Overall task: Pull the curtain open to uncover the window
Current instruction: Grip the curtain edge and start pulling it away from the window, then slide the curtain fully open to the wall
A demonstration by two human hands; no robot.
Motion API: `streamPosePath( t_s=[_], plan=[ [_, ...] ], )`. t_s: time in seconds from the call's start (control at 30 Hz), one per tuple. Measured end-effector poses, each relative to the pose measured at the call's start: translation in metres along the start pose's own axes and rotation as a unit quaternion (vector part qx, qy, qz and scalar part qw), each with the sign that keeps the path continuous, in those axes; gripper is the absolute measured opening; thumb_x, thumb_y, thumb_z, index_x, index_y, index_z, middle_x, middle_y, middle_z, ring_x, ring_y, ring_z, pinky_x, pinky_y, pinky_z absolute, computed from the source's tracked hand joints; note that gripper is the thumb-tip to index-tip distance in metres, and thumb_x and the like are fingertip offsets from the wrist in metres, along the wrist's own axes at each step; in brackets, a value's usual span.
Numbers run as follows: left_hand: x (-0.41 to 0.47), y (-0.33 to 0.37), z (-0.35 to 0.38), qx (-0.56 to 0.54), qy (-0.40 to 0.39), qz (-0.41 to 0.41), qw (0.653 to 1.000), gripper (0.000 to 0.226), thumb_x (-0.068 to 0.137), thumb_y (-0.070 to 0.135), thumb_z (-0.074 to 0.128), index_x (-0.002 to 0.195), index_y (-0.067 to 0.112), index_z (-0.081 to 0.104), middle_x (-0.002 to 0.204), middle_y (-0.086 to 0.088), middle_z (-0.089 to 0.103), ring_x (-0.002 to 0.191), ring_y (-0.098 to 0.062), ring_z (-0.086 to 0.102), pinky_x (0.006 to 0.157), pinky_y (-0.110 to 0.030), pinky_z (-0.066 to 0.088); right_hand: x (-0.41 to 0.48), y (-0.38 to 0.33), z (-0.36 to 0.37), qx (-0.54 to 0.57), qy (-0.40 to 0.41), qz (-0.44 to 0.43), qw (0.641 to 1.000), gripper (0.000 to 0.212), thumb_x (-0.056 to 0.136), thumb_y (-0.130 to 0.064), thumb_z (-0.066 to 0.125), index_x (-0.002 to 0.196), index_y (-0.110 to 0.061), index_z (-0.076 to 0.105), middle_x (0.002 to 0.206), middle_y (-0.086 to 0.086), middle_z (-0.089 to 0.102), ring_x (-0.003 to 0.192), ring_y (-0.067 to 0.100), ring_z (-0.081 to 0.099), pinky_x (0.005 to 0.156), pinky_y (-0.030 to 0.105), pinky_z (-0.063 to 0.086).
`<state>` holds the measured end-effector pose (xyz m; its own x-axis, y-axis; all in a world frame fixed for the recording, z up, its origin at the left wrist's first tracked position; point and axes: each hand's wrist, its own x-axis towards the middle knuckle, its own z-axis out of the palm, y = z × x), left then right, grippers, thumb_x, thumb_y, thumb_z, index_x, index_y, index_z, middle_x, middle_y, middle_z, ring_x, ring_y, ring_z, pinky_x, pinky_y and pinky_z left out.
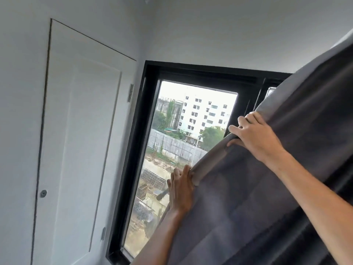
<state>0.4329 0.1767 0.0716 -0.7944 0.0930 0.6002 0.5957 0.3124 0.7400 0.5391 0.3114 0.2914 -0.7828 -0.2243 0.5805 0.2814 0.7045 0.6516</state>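
Observation:
A dark grey curtain [277,178] covers the right part of a black-framed window [147,115]. Its left pane shows buildings and a construction site outside. My right hand [256,136] grips the curtain's rolled leading edge high up, fingers wrapped over it. My left hand [181,190] holds the same edge lower down, with its fingers curled around the fold. The right side of the window is hidden behind the fabric.
A white door [82,140] with hinges and a round lock stands in the white wall to the left of the window. The white ceiling runs above.

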Motion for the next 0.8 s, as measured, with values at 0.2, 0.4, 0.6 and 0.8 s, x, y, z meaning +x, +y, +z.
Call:
streamPosePath(
  t_s=[0.2, 0.4, 0.6, 0.8],
  plan=[
    [-0.025, 0.053, 0.017, -0.013, -0.012, 0.037, 0.999, 0.014, 0.101, 0.024, 0.036, 0.097, 0.024, 0.049, 0.093, -0.008, 0.053, 0.095, -0.032, 0.051, 0.086, -0.046, 0.038, -0.046, 0.044, -0.02, -0.027, -0.033, 0.024, 0.999, 0.062, 0.087, -0.065, 0.03, 0.096, -0.015, 0.066, 0.09, 0.01, 0.059, 0.093, 0.032, 0.052, 0.101, 0.043, 0.04],
    [-0.041, 0.102, 0.036, -0.03, -0.034, 0.063, 0.997, 0.02, 0.101, 0.028, 0.033, 0.105, 0.025, 0.052, 0.095, -0.008, 0.053, 0.098, -0.03, 0.05, 0.086, -0.045, 0.038, -0.09, 0.085, -0.044, -0.06, -0.078, 0.063, 0.993, 0.054, 0.088, -0.056, 0.041, 0.104, -0.014, 0.07, 0.096, 0.012, 0.062, 0.098, 0.033, 0.053, 0.099, 0.044, 0.043],
    [-0.063, 0.147, 0.056, -0.076, -0.066, 0.093, 0.991, 0.016, 0.1, 0.023, 0.04, 0.107, 0.023, 0.055, 0.09, -0.002, 0.046, 0.091, -0.025, 0.047, 0.082, -0.036, 0.032, -0.133, 0.126, -0.058, -0.06, -0.081, 0.098, 0.99, 0.054, 0.089, -0.059, 0.039, 0.104, -0.014, 0.066, 0.094, 0.008, 0.057, 0.099, 0.031, 0.049, 0.1, 0.042, 0.041],
    [-0.092, 0.194, 0.083, -0.105, -0.088, 0.095, 0.986, 0.025, 0.098, 0.018, 0.037, 0.113, 0.019, 0.056, 0.098, -0.008, 0.052, 0.099, -0.033, 0.051, 0.087, -0.044, 0.035, -0.172, 0.169, -0.072, -0.06, -0.159, 0.14, 0.975, 0.059, 0.09, -0.064, 0.035, 0.115, -0.016, 0.059, 0.112, 0.008, 0.057, 0.118, 0.033, 0.046, 0.114, 0.043, 0.032]
  ],
)
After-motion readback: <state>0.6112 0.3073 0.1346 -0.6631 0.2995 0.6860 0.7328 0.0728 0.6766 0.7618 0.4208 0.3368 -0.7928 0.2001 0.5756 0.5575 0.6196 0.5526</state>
